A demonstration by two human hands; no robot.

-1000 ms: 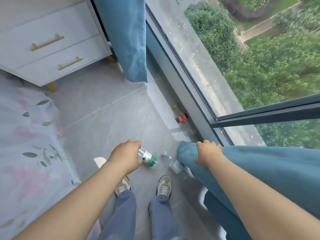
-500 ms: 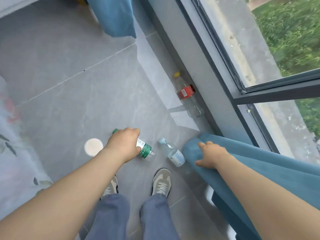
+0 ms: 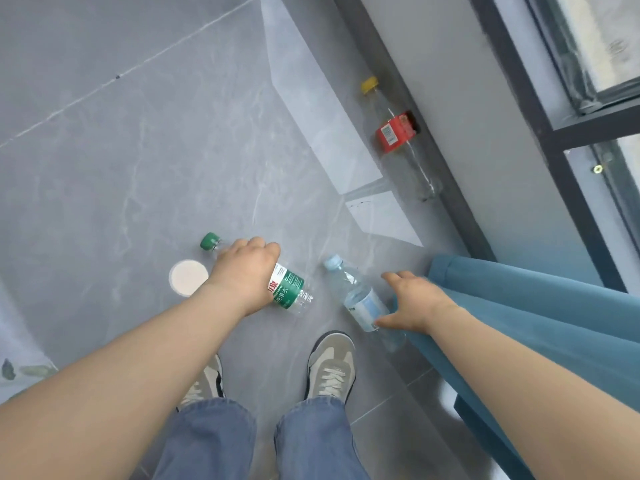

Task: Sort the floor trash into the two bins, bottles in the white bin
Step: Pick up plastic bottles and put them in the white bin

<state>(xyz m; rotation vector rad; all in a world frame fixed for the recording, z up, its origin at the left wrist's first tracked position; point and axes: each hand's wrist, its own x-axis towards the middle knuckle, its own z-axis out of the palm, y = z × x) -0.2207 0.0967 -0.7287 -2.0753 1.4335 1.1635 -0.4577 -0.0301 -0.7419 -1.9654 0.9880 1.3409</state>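
Fingers (image 3: 258, 244) of the left hand (image 3: 246, 271) curl round a green-labelled bottle (image 3: 290, 293), gripping it at the shoulder above the grey tiled floor (image 3: 138, 150). Its green cap points far and left, its base near and right. The right hand (image 3: 415, 299) is spread wide and holds nothing. Its thumb reaches toward the label of a blue-capped bottle (image 3: 360, 299) lying on the floor just to its left, though contact cannot be confirmed.

That second bottle lies on a diagonal, cap far-left and base near-right, with its base close against the hem of a teal curtain (image 3: 519, 306). The right hand sits just beside its lower half and is plainly the nearer and freer of the two. A grasp across the body, closing from the right, looks like the natural next step.

A third, red-labelled bottle (image 3: 394, 133) with a yellow cap lies farther off along the foot of the window frame (image 3: 460, 209), well apart from both hands. A white disc (image 3: 188, 276), possibly a cup seen from above, rests on the floor left of the left hand. Neither bin is in view, so most of the sorting appears to remain.
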